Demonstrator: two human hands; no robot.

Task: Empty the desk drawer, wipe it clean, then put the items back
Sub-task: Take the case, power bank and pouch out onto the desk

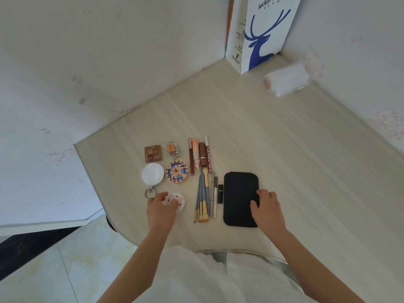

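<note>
**Make-up laid out on the desk, a hand at each end of the row**

Pale wood-grain desk (251, 132) fills a corner between white walls, with a white paper bag (265, 33) bearing a blue deer standing in the far corner and a clear plastic packet (286, 78) lying beside it, well beyond both hands.

The left hand (160, 207) curls its fingers over a small round white case with red dots (178, 201), gripping it from above. Just beyond this hand lies a round mirror (152, 173) with a metal ring, and next to that a round patterned compact (176, 171). Farther still sit a brown eyeshadow palette (153, 153) and a small clear palette (172, 148).

The right hand (267, 207) rests on the near right edge of a flat black pouch (239, 200), fingers bent onto its surface and thumb against it (whether it truly pinches the pouch or only presses it, I cannot tell).

Between the two hands lie a bundle of make-up brushes (202, 200) with grey handles, a slim pencil (215, 197) and a short black lipstick (220, 193), the last just beside the pouch. Beyond the brushes, several lip-gloss tubes (200, 155) lie side by side.

The drawer itself is out of view.
</note>
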